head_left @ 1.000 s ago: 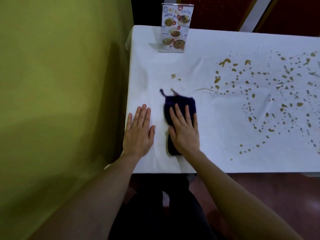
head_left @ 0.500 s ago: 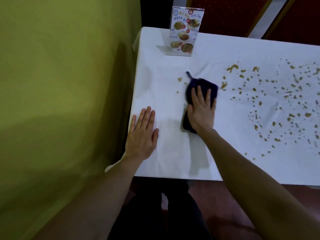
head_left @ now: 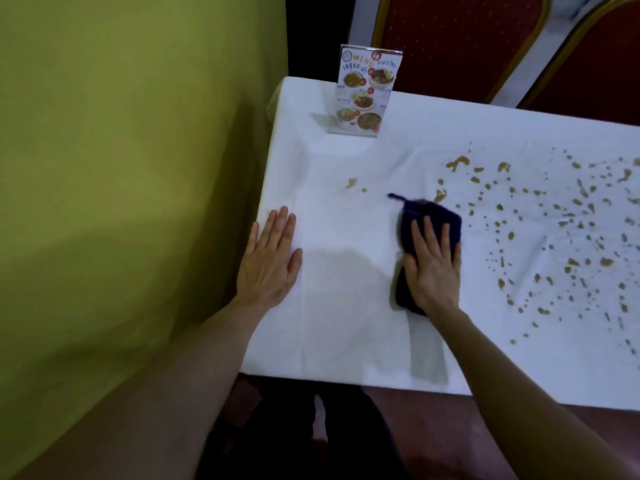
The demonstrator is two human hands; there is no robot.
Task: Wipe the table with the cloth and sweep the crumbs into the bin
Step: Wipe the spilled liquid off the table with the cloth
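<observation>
Pressing my right hand (head_left: pixel 433 268) flat on the dark navy folded cloth (head_left: pixel 427 221), fingers spread, palm down; nothing gripped, just weight on top. Cloth sits on the white-clothed rectangular table (head_left: pixel 346 323), left of centre, its far end sticking out past my fingertips and its near end showing under my wrist. A small loop or tag pokes out at the cloth's far-left corner. Cloth edges look motion-blurred.

My left hand (head_left: pixel 272 259) lies open and flat on the table near its left edge, fingers together, holding nothing. The two hands are well apart, bare tablecloth between them.

Brown crumbs and splatter marks (head_left: pixel 554 237) cover the right part of the table, starting just beside the cloth's right edge. Two small brown spots (head_left: pixel 353 183) sit apart from the rest, beyond the cloth and to its left.

Upright clear acrylic menu stand with food photos (head_left: pixel 367 93) stands at the far-left corner of the table. Yellow-green wall (head_left: pixel 121 168) runs along the left side. Red upholstered chairs with gold frames (head_left: pixel 457 39) behind the far edge.
</observation>
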